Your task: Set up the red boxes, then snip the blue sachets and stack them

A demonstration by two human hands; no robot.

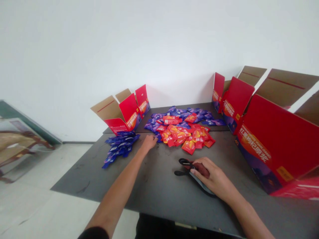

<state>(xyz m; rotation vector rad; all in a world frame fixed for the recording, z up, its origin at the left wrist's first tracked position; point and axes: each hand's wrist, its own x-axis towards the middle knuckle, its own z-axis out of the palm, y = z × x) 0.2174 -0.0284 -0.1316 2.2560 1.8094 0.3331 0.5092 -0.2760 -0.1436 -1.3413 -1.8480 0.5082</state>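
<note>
My left hand (pixel 149 143) reaches forward to the near left edge of a heap of red sachets (pixel 185 132) and purple sachets (pixel 180 114) on the dark table (pixel 154 186); its fingers curl down at a purple sachet at the heap's edge, and what they hold is hidden. My right hand (pixel 211 177) rests on the table nearer to me, closed over a dark red and grey object with black loop handles (pixel 183 167) sticking out to the left. A separate row of purple sachets (pixel 119 147) lies to the left of my left hand.
A small open red carton (pixel 124 114) stands behind the purple row. Several large open red cartons (pixel 271 142) line the right side. A white wall is behind. On the floor at the left leans a framed pane (pixel 20 139).
</note>
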